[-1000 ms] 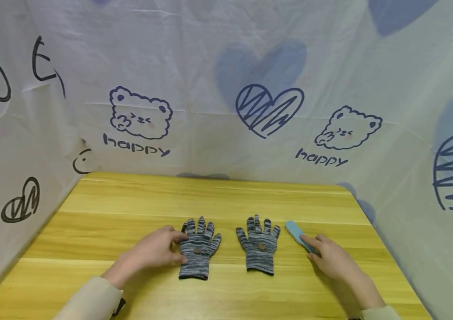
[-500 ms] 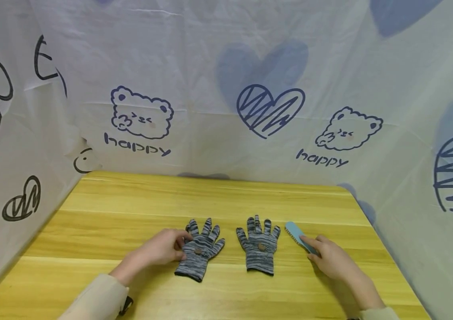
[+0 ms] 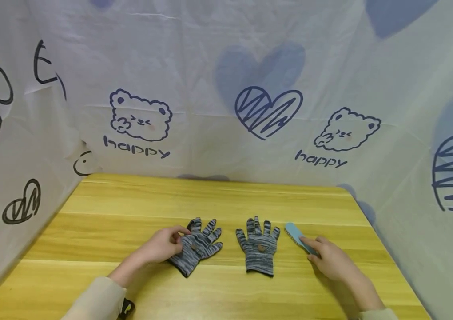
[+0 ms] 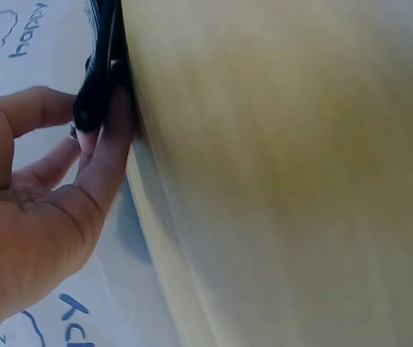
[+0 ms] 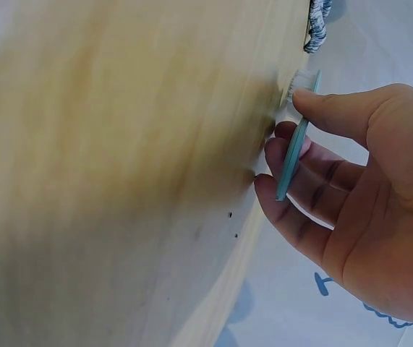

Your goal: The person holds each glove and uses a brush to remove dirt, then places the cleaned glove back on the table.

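by perhaps cloth walls (image 3: 206,133), table (image 3: 226,200) with gloves (image 3: 260,261)

"happy" (image 3: 136,147) stands twice on the white sheet (image 3: 206,146).

Head view: soft, even light, pale sheen on the near tabletop (image 3: 234,295), cloth backdrop (image 3: 202,138) greyer. Soft shadow beside my right forearm (image 3: 364,286). Both wrist views smear the tabletop, with dark blurry shadow patches in the right one; my right hand (image 5: 401,206) reads fairly sharp.
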Demonstrator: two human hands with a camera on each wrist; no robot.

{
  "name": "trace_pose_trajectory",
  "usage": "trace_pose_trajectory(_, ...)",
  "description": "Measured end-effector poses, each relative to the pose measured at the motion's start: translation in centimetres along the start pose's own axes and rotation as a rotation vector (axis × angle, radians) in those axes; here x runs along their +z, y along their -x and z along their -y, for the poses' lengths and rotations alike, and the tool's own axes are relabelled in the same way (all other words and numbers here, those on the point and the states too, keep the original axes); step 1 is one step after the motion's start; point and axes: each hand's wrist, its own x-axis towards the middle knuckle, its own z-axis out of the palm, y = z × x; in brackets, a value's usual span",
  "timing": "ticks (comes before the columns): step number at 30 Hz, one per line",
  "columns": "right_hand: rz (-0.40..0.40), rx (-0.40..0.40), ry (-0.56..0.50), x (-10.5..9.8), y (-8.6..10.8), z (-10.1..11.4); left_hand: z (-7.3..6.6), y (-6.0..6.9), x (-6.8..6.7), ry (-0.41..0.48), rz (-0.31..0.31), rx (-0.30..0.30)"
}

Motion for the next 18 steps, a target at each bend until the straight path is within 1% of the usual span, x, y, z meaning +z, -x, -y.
trace_pose_trajectory(2,-0.003,-0.004,0.005,-0.02,-0.01,0.00,0.20,-0.03,-0.08,0.042,-0.029,-0.032)
trace_pose_trajectory(5,-0.004,-0.004,0.005,-0.05,0.00,0.00,0.29,-0.08,-0.22,0.084,-0.051,-0.090)
trace_pose_trajectory(7,-0.006,-0.007,0.006,-0.06,0.02,0.01,0.32,-0.13,-0.29,0.111,-0.060,-0.129)
trace_pose_trajectory(10,-0.012,-0.009,0.005,-0.03,0.01,-0.02,0.29,-0.18,-0.45,0.146,-0.051,-0.171)
trace_pose_trajectory(13,-0.029,-0.017,0.010,0.06,-0.02,-0.11,0.30,-0.26,-0.57,0.165,-0.038,-0.183)
trace_pose_trajectory(18,-0.058,-0.021,-0.025,0.26,0.05,-0.26,0.20,-0.37,-0.73,0.160,-0.026,-0.176)
